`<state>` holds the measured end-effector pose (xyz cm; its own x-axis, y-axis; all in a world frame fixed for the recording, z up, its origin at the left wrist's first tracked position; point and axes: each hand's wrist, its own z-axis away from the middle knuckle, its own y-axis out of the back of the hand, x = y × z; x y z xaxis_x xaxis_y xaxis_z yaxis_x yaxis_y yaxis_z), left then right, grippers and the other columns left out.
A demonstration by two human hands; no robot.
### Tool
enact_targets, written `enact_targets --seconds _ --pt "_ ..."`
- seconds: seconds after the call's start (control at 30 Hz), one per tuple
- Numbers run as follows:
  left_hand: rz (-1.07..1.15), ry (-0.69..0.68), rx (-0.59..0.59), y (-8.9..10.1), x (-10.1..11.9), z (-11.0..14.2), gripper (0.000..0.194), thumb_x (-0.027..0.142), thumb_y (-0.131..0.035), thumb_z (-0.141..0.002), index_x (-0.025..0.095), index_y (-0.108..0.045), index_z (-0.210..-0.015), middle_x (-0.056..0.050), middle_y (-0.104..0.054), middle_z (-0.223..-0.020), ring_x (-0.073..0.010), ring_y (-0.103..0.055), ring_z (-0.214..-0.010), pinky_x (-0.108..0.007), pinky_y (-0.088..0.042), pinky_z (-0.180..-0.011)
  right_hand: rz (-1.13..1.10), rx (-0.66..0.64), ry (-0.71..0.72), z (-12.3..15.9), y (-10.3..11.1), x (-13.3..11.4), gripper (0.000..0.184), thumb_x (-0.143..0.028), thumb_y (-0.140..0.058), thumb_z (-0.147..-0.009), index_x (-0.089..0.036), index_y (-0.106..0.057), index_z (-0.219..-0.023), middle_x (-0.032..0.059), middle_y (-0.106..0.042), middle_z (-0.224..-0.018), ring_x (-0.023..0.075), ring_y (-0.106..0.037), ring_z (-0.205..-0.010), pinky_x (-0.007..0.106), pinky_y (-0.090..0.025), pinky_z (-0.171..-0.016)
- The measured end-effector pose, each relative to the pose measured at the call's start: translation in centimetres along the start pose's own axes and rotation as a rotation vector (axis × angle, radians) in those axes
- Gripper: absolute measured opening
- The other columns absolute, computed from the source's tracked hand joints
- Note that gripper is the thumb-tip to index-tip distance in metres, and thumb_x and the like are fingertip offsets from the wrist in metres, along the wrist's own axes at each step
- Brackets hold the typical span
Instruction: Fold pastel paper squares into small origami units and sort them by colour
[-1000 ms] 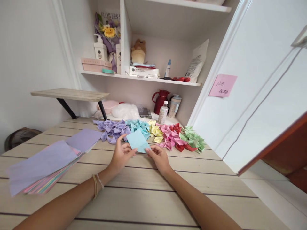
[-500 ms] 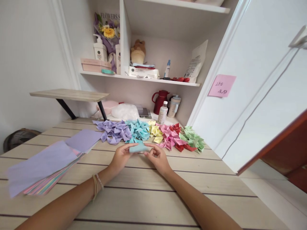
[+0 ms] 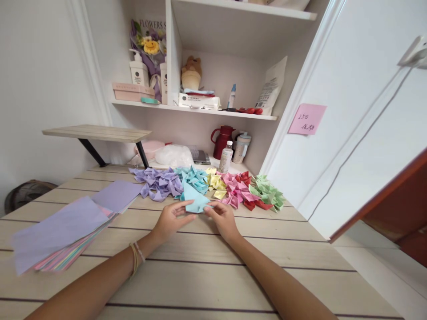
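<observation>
- Holding a blue sheet of paper [image 3: 196, 199] between your two hands, you have it just above the near side of the colored piles, with one pointed corner rising up and to the left and a folded part low on the right.
- Your right hand [image 3: 223, 218] is nearly closed, thumb and fingers pinching the paper's right corner.
- Your left hand [image 3: 169, 219] is half open at the paper's left edge: the index finger touches it, while the thumb sits lower with a gap between. Whether that hand grips the paper, I cannot tell.
- Right behind the paper, partly covered by it, is your pile of blue folded shapes [image 3: 196, 178].
- To its left you have purple folded shapes [image 3: 162, 182]; to its right come yellow folded shapes [image 3: 216, 182], then pink folded shapes [image 3: 233, 189] mixed with red folded shapes [image 3: 243, 178], and green folded shapes [image 3: 269, 193] at the end.
- Well to your left, a stack of paper [image 3: 63, 229] lies fanned on the desk [image 3: 187, 275], purple on top.
- Behind the piles stand a clear bottle [image 3: 226, 158], a red jug [image 3: 223, 140] and a pale cup [image 3: 242, 149].
- Up on your right, a pink note [image 3: 307, 119] is stuck to the wall [image 3: 333, 169].
</observation>
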<state>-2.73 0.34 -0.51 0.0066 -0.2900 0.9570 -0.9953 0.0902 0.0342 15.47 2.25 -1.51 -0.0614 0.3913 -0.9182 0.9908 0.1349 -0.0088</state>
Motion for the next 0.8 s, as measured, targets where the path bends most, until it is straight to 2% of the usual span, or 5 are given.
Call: enact_targets --seconds 0.17,0.33,0.53,0.7,0.8 --pt "-0.079 -0.001 -0.022 -0.1 -0.5 0.0 0.025 0.030 -0.073 -0.062 0.014 -0.068 -0.081 -0.009 -0.070 -0.085 -0.0221 -0.066 -0.083 -0.033 -0.051 -0.080 -0.036 0.047 -0.044 -0.2 0.2 0.4 0.025 -0.041 -0.068 -0.067 -0.017 -0.062 -0.070 -0.0005 -0.058 -0.057 0.0125 -0.052 -0.053 0.025 -0.042 -0.054" --pt "0.006 0.017 -0.017 -0.3 -0.1 0.0 0.044 0.032 -0.068 -0.068 0.017 -0.052 -0.106 -0.003 -0.066 -0.073 -0.0167 -0.065 -0.067 -0.028 -0.051 -0.063 -0.089 0.004 -0.056 -0.1 0.1 0.1 0.039 -0.038 -0.068 -0.069 -0.019 -0.061 -0.102 -0.0005 -0.062 -0.065 0.0141 -0.056 -0.061 0.026 -0.045 -0.059" --pt "0.000 0.062 -0.058 -0.1 0.2 -0.2 0.066 0.031 -0.069 -0.066 0.020 -0.036 -0.123 0.003 -0.060 -0.067 -0.0101 -0.055 -0.052 -0.024 -0.046 -0.054 -0.137 -0.081 -0.151 -0.1 0.1 0.1 0.036 -0.041 -0.066 -0.070 -0.018 -0.066 -0.097 0.0038 -0.068 -0.082 0.0172 -0.060 -0.074 0.029 -0.046 -0.068" --pt "0.063 0.115 -0.026 0.0 -0.4 -0.6 0.033 0.032 -0.071 -0.064 0.014 -0.059 -0.089 -0.001 -0.063 -0.066 -0.0110 -0.056 -0.056 -0.023 -0.043 -0.058 -0.228 -0.029 -0.243 -0.1 0.2 -0.7 0.051 -0.034 -0.076 -0.059 -0.015 -0.062 -0.104 0.0037 -0.070 -0.074 0.0171 -0.062 -0.069 0.032 -0.047 -0.071" --pt "0.122 0.139 -0.009 0.1 -0.6 -0.7 0.024 0.033 -0.071 -0.064 0.013 -0.062 -0.074 -0.001 -0.063 -0.061 -0.0106 -0.054 -0.055 -0.021 -0.040 -0.055 -0.274 -0.003 -0.329 0.1 0.1 -1.4 0.052 -0.030 -0.081 -0.051 -0.014 -0.064 -0.098 0.0041 -0.070 -0.070 0.0173 -0.063 -0.065 0.032 -0.047 -0.069"
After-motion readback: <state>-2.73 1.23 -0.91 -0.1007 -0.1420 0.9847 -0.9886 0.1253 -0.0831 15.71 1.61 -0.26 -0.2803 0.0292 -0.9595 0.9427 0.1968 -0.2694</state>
